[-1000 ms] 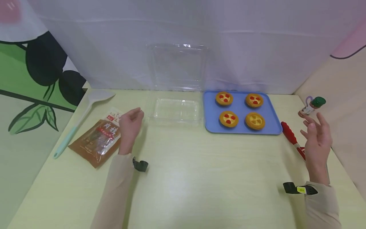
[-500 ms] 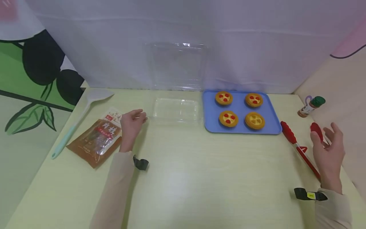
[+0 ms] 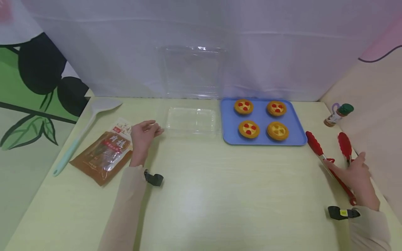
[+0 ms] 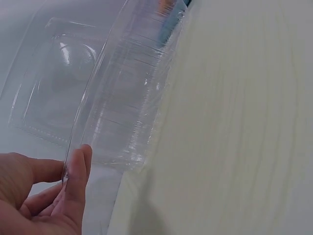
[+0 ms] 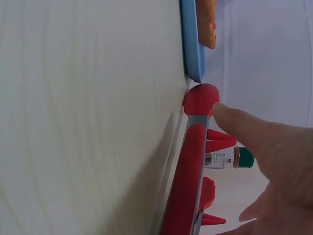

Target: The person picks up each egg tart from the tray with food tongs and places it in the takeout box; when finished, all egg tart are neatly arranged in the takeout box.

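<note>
My left hand (image 3: 143, 137) is at the near left corner of a clear plastic clamshell box (image 3: 191, 120), whose lid stands raised. In the left wrist view, the thumb and fingers pinch the rim of the box (image 4: 115, 107). Over at the right, my right hand (image 3: 356, 174) reaches down over red-tipped tongs (image 3: 315, 143) with spread arms. The right wrist view has the thumb beside one tong arm (image 5: 188, 176), with the fingers partly out of frame and not closed round it.
A blue tray (image 3: 260, 139) bears several tarts (image 3: 277, 130). Behind the tongs is a green-capped spice bottle (image 3: 337, 115). A brown food packet (image 3: 103, 157) and a spatula-like turner (image 3: 73, 144) lie at the left. A cloth backdrop rises behind the table.
My right hand has moved down and slightly right, from near the spice bottle to over the tongs. The left hand has extended slightly right to the box's rim.
</note>
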Demonstrator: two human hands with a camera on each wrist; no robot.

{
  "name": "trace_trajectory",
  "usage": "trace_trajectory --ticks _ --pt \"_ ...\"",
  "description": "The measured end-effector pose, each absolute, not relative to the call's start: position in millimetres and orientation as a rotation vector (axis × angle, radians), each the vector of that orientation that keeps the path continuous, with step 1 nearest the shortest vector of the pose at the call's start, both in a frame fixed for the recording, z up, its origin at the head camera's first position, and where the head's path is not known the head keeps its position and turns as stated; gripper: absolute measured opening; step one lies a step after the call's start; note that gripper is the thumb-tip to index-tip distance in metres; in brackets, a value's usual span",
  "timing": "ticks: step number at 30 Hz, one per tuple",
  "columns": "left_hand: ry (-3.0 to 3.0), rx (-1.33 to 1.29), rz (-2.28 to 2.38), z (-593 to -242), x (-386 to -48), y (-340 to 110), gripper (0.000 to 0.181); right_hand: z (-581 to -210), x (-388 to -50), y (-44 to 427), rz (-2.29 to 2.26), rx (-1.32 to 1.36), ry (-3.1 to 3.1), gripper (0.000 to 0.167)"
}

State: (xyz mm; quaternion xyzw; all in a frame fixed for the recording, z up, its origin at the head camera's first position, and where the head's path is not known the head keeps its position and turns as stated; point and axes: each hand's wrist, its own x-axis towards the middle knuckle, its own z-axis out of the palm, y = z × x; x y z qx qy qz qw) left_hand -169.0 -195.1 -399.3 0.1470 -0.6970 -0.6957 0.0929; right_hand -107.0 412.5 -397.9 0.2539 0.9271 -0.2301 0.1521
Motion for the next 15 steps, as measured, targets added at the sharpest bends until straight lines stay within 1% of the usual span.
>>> trace_trajectory --ticks 6,11,12,15 --pt "-2.071 0.474 -2.101 -397.3 -171.4 -194.8 0.035 -401.3 -105.1 415.8 -0.581 0.714 2.552 0.137" --pt "-2.082 0.507 -2.108 -397.6 -173.4 -195.4 0.036 -403.3 -102.1 417.6 -0.567 0.763 2.581 0.137" --pt "-2.079 0.513 -2.111 -397.8 -173.6 -195.7 0.036 -404.2 -101.5 417.9 -0.560 0.760 2.605 0.136" --pt "-2.072 0.529 -2.120 -398.6 -173.6 -196.7 0.037 -407.3 -100.4 418.9 -0.538 0.745 2.657 0.122"
